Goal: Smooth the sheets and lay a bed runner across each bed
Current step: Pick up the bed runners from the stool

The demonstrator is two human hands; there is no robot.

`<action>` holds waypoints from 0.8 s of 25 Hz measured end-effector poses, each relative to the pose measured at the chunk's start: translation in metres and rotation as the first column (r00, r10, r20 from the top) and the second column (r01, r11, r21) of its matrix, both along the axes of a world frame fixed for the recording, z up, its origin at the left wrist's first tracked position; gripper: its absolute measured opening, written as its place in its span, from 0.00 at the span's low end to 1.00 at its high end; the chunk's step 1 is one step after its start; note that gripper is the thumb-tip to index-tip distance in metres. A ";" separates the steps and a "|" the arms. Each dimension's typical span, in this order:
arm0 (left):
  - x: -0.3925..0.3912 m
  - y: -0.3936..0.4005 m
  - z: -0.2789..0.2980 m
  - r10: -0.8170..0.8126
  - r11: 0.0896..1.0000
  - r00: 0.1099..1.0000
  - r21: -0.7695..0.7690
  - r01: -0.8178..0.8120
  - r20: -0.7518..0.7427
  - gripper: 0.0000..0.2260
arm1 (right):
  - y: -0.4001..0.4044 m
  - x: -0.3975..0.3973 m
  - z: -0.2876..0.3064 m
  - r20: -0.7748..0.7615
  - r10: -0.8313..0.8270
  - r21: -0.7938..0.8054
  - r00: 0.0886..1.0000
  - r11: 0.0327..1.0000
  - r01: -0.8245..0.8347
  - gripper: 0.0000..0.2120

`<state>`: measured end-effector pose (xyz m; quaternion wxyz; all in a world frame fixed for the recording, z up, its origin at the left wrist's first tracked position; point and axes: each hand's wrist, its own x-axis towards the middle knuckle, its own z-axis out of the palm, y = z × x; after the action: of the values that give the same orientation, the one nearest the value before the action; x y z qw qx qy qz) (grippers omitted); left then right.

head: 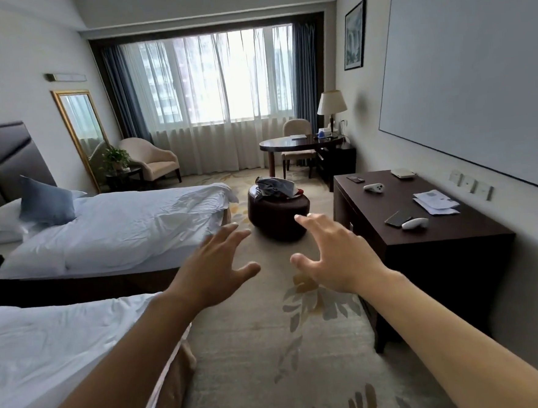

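Two beds with white, wrinkled sheets stand along the left wall: the near bed (55, 355) at the lower left and the far bed (126, 226) beyond it, which carries a blue cushion (48, 203) and white pillows. A bundle of grey-blue and red cloth (274, 187) lies on a round dark ottoman (278, 214) past the far bed's foot. My left hand (215, 268) and my right hand (338, 256) are stretched out in front of me over the carpet, fingers spread, holding nothing and touching nothing.
A dark desk (422, 225) against the right wall holds papers, a phone and white controllers. Farther back stand a round table (298, 142) with a chair and lamp, an armchair (153, 159), a plant and a floor mirror. A carpeted aisle (271, 347) runs between beds and desk.
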<state>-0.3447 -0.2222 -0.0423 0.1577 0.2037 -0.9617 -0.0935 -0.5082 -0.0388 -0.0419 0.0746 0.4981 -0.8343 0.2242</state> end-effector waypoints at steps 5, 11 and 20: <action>-0.105 -0.086 0.014 0.029 0.999 0.999 0.037 -0.028 -0.026 0.33 | -0.096 -0.108 0.022 0.005 0.029 0.006 1.000 1.000 -0.029 0.36; -0.257 -0.240 -0.001 0.035 0.999 0.997 0.029 -0.033 -0.069 0.33 | -0.250 -0.255 0.017 -0.048 0.031 0.030 0.998 0.999 -0.030 0.36; -0.503 -0.445 0.007 -0.019 0.998 0.998 0.055 0.023 -0.059 0.33 | -0.442 -0.482 0.015 -0.014 -0.022 0.065 1.000 0.998 0.023 0.35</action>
<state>-0.8475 -0.6667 -0.0351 0.1789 0.1951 -0.9558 -0.1279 -0.9902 -0.4804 -0.0266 0.0664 0.4924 -0.8462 0.1926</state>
